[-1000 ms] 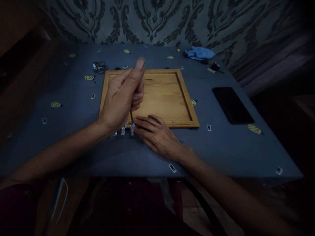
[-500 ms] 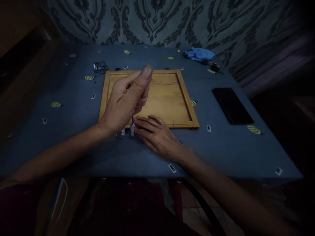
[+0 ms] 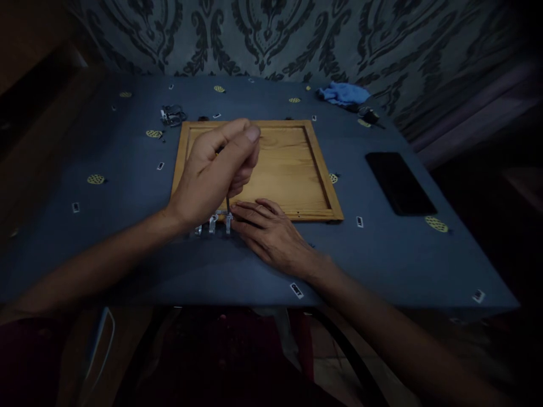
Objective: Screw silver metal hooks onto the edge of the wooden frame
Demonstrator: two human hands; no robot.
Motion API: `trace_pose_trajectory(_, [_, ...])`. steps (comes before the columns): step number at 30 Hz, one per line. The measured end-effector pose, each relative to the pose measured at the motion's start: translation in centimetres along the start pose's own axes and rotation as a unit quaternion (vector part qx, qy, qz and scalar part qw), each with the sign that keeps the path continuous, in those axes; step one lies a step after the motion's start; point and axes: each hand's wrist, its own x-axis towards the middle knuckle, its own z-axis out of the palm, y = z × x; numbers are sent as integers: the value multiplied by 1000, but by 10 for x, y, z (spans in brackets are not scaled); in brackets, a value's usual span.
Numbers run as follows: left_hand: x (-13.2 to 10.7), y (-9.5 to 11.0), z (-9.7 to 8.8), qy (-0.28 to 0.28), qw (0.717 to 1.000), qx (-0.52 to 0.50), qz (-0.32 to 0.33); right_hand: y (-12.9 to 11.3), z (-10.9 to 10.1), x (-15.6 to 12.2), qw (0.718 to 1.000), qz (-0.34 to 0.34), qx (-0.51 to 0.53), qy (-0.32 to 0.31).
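Observation:
My left hand [image 3: 216, 169] is closed in a fist around a screwdriver, whose thin dark shaft [image 3: 228, 204] points down below the fist. Most of its handle is hidden in my fingers. The shaft's tip meets a metal hook rack [image 3: 212, 223] at the near edge of a shallow wooden tray or frame [image 3: 288, 164]. Several shiny hooks hang over that edge towards me. My right hand [image 3: 271, 234] lies flat with its fingers stretched, the fingertips against the near rim beside the rack's right end.
A black phone [image 3: 401, 183] lies to the right on the blue patterned tablecloth [image 3: 123, 249]. Behind are a blue cloth [image 3: 343, 93], a small dark object [image 3: 369, 115] and, at the far left, a tangle of metal pieces [image 3: 173, 115]. A patterned wall closes the back.
My left fist has turned slightly and its thumb has come down over the curled fingers. More of the hooks shows below it. My right hand has stayed in place.

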Motion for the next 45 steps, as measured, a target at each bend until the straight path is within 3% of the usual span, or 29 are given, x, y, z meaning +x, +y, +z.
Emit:
trace_pose_trajectory(11, [4,4,-5,-52,998,-12,-33,-1,0,1,1000,9,1,-5])
trace_pose_trajectory(32, [13,4,-17,-221,972,-47,-60,-1,-1,1,1000,4,-11,-3])
trace_pose_trajectory(35, [12,6,-14,-167,984,-47,-50,-1,-1,1,1000,-3,-12,4])
trace_pose_trajectory(40, [15,15,-7,23,998,-44,-29,-1,-1,1,1000,-8,-10,16])
trace_pose_trajectory(45, [14,14,-2,57,997,-37,-31,-1,-1,0,1000,-11,-11,14])
